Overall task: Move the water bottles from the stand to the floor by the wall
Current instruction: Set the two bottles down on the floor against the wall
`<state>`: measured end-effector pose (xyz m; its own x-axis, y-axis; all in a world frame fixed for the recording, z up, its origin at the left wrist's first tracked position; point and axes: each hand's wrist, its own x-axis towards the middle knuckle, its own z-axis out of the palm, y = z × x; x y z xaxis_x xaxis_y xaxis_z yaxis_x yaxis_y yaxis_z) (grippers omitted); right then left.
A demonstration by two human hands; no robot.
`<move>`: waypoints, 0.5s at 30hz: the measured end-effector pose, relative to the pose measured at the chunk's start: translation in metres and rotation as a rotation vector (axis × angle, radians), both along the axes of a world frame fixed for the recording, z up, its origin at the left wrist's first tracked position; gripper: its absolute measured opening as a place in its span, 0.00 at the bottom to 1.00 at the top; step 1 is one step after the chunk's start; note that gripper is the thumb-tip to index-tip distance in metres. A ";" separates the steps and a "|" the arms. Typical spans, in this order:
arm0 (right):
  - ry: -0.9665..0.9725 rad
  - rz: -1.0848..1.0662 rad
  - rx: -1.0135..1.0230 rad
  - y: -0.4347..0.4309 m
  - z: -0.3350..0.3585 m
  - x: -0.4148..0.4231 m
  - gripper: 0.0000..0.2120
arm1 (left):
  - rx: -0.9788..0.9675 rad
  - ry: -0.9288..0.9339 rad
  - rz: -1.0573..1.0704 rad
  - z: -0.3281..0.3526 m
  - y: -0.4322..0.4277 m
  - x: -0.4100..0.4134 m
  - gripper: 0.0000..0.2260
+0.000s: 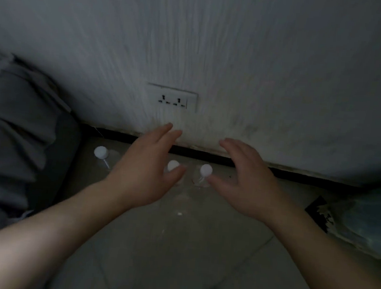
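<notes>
A bare left arm and a bare right arm reach up from the bottom of the view. The left hand and the right hand hang over the floor, fingers spread and loose, holding nothing.

3 water bottles stand at the far edge of the floor, close to the wall. They stand straight up, so their long sides point at the camera and mostly the white caps show. The middle bottle is by the left thumb. The right bottle is just beside the right thumb. I cannot tell if the thumbs touch them. The far-left bottle stands apart, nearer the left hand, beside a grey cloth heap.

These bottles look set down, so I think the hands need only lift straight up (a sideways swipe could knock one over).

The clear bottle bodies are hard to see in the dim light. The stand is not in view.
</notes>
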<state>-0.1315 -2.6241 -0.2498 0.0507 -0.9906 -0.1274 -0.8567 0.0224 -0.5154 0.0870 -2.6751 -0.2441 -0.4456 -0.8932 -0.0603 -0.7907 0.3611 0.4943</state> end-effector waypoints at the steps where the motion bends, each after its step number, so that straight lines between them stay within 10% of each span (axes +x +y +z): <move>1: 0.020 0.017 0.012 0.001 0.018 0.002 0.35 | -0.005 -0.027 -0.001 0.018 0.001 0.001 0.32; 15: 0.251 -0.033 0.026 0.013 0.285 0.027 0.26 | -0.043 -0.219 0.025 0.283 0.003 0.025 0.31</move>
<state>-0.1048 -2.6112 0.0347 -0.0181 -0.9874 -0.1571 -0.9564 0.0629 -0.2853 0.1118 -2.6721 0.0389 -0.4040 -0.9076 -0.1144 -0.8863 0.3574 0.2945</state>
